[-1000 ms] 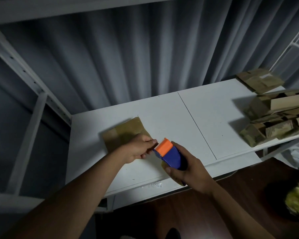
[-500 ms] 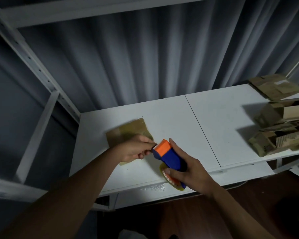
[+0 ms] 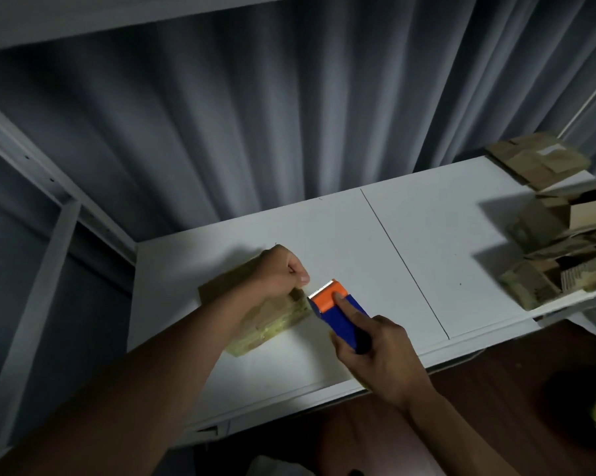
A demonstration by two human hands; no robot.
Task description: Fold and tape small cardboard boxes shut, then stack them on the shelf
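Note:
A small brown cardboard box lies on the white shelf board, left of the middle, its near side shiny with tape. My left hand rests on top of it with curled fingers and pinches the tape end at the box's right corner. My right hand grips a blue and orange tape dispenser, forefinger stretched along its orange head. The dispenser's toothed blade sits just right of the box corner, close to my left thumb.
A heap of flattened and half-folded cardboard boxes fills the shelf's right end. A grey curtain hangs behind. White shelf uprights stand at the left. Dark wooden floor lies below the front edge.
My left hand has shifted up onto the box and the box's taped front now shows. The dispenser has turned so its blade points at the box corner.

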